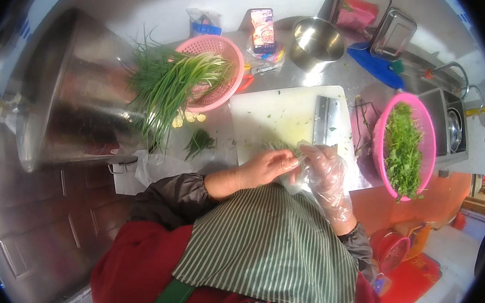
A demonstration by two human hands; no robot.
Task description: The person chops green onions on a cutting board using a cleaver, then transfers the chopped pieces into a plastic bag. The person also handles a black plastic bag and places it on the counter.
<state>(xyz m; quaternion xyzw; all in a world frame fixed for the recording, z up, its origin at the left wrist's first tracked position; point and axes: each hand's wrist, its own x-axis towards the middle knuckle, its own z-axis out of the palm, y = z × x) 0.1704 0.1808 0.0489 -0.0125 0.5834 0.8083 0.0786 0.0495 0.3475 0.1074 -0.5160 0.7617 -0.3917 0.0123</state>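
My right hand (325, 171) wears a clear plastic glove and is close against my bare left hand (269, 169), above the front edge of a white cutting board (267, 110). A second clear plastic glove (294, 183) hangs crumpled between the hands; which fingers pinch it is hard to tell. A cleaver (326, 120) lies on the board with green scraps around it. Left of the board, a pink colander (233, 55) holds long garlic chives (170, 84). At the right, a pink basket (431, 146) holds leafy green herbs (402, 152).
Orange-handled scissors (256, 72), a propped phone (262, 30) and a steel pot (319, 45) stand or lie behind the board. Peeled garlic cloves (189, 116) and a small bunch of greens (200, 142) lie at left. A sink (442, 121) is at far right.
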